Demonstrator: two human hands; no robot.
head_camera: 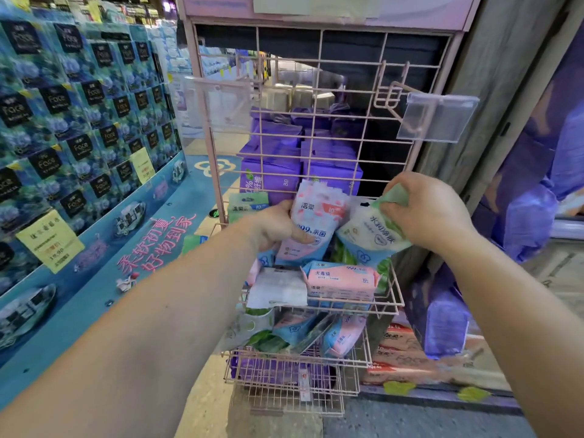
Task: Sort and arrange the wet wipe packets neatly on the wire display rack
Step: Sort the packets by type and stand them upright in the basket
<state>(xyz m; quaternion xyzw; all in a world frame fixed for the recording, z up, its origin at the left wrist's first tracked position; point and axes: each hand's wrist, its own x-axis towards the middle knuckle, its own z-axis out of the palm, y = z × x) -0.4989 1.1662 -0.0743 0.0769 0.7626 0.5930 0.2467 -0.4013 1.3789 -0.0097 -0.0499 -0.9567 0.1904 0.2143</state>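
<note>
**Both hands held packets above the rack's upper basket**

Bare forearms reached in from the bottom corners toward the pink wire rack [319, 134]. At the upper basket [387, 300] the left hand [278, 227] gripped a pink-and-white packet [313, 229], thumb across its front, holding it upright. Just beside it, the right hand [425, 213] pinched the green top edge of a white-and-green packet [369, 235], which hung tilted, its lower corner touching the pink one. Below them a pink wipe pack [339, 281] lay flat in the upper basket beside a white label card [278, 287]. More packets lay jumbled in the lower basket [297, 358]. Purple packs [271, 172] stood behind the grid, and blue boxes [79, 121] were stacked well to the left.
</note>
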